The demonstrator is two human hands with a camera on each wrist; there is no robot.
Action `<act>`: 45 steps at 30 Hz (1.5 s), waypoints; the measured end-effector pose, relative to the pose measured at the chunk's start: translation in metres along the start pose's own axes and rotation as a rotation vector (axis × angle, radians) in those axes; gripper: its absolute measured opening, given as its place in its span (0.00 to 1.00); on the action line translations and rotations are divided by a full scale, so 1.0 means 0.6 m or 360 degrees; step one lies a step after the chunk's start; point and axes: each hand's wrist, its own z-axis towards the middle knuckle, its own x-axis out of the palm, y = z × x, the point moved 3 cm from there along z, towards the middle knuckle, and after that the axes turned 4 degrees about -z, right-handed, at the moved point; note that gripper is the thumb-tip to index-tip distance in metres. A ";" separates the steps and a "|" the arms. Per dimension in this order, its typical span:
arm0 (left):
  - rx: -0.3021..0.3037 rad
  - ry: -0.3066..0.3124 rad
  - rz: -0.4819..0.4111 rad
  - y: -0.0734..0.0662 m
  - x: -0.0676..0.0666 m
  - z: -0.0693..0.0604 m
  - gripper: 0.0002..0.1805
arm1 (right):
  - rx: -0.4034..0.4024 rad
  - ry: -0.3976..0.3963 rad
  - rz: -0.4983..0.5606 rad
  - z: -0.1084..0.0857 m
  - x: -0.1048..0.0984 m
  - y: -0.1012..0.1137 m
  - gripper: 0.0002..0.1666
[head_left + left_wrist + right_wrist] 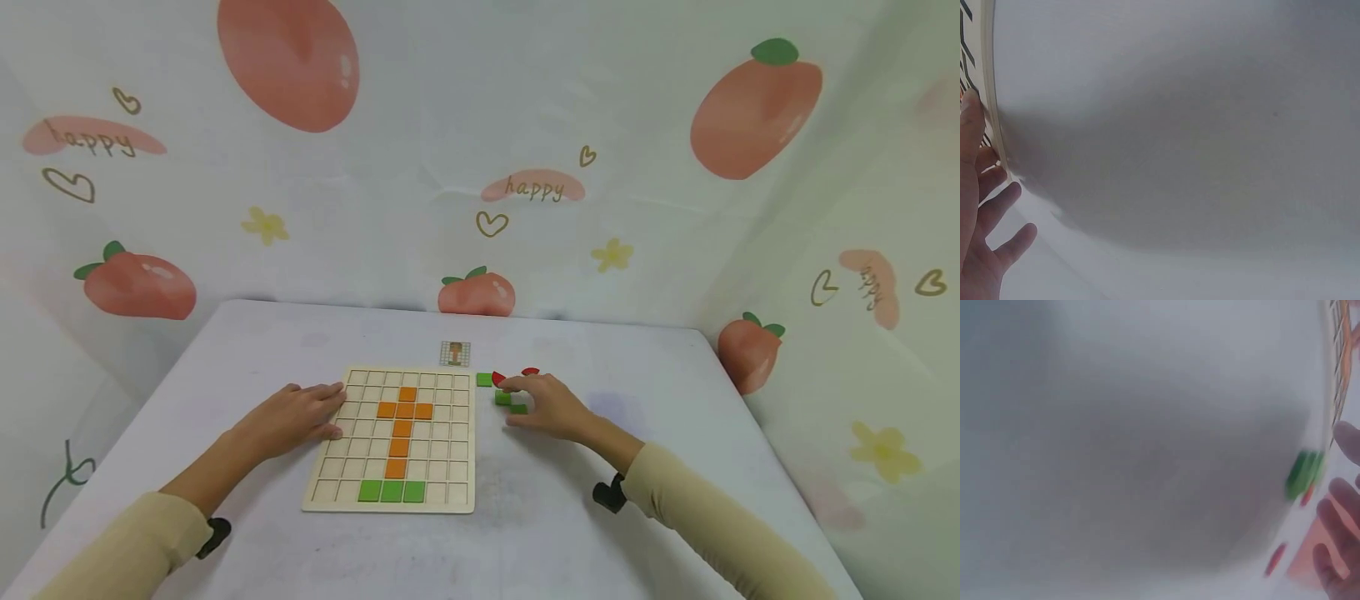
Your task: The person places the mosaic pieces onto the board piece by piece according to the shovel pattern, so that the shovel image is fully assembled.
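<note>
Fruit-print cloth (pixel 405 183) backs the white table (pixel 570 533). My left hand (pixel 300 417), fingers extended, touches the left edge of the board (pixel 448 450); my right hand (pixel 551 407), thumb and fingers well apart, is at loose green tiles (pixel 502 399) right of it, contact unclear.

The right hand (pixel 553 406) partly hid a flat, curved red piece (pixel 530 371). Small green blocks (pixel 1305 474) were blurred in the right wrist view. The left wrist view's edge cut off the pale wooden gridded board (pixel 985 56).
</note>
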 end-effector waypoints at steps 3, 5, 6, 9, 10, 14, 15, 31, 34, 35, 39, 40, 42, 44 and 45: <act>0.0003 -0.0010 -0.0003 0.000 -0.001 0.000 0.34 | 0.0058 0.0021 0.0006 -0.013 -0.004 -0.019 0.32; 0.0004 -0.0015 -0.0004 0.000 -0.001 0.000 0.34 | 0.0072 0.0025 0.0029 -0.018 -0.005 -0.029 0.32; 0.0002 -0.0015 -0.0005 0.000 0.000 0.000 0.34 | 0.0077 0.0026 0.0040 -0.020 -0.005 -0.033 0.32; -0.0004 -0.0009 -0.0011 0.000 0.001 -0.001 0.34 | 0.0055 0.0040 0.0066 -0.024 -0.001 -0.040 0.30; -0.0004 -0.0006 -0.0009 0.000 0.001 -0.001 0.34 | 0.0041 0.0041 0.0066 -0.024 0.001 -0.041 0.29; -0.0003 -0.0009 0.0000 -0.001 0.000 0.000 0.34 | -0.0002 0.0024 0.0047 -0.024 0.007 -0.042 0.27; -0.0005 -0.0010 0.0000 -0.001 0.000 0.000 0.34 | -0.0006 0.0013 0.0038 -0.024 0.008 -0.042 0.27; -0.0003 -0.0013 -0.0007 -0.004 -0.005 0.001 0.34 | 0.0061 0.0045 0.0073 -0.015 0.003 -0.036 0.27; 0.0000 -0.0018 -0.0010 -0.004 -0.005 0.001 0.34 | 0.0040 0.0034 0.0078 -0.010 -0.002 -0.033 0.26; -0.0003 -0.0018 -0.0011 -0.004 -0.005 0.001 0.34 | 0.0038 0.0026 0.0082 -0.008 -0.003 -0.033 0.26; -0.0010 -0.0013 -0.0009 -0.004 -0.005 0.001 0.34 | 0.0004 -0.0007 0.0079 0.003 -0.005 -0.030 0.25; -0.0011 -0.0014 -0.0009 -0.004 -0.005 0.001 0.34 | 0.0000 -0.0015 0.0084 0.007 -0.005 -0.028 0.25; -0.0015 -0.0012 -0.0013 -0.004 -0.005 0.001 0.34 | -0.0005 -0.0027 0.0093 0.014 -0.004 -0.025 0.25; -0.0016 -0.0011 -0.0017 -0.004 -0.005 0.001 0.34 | -0.0006 -0.0043 0.0092 0.021 -0.002 -0.020 0.25; -0.0018 -0.0009 -0.0017 -0.004 -0.005 0.001 0.34 | -0.0003 -0.0046 0.0090 0.025 -0.001 -0.017 0.25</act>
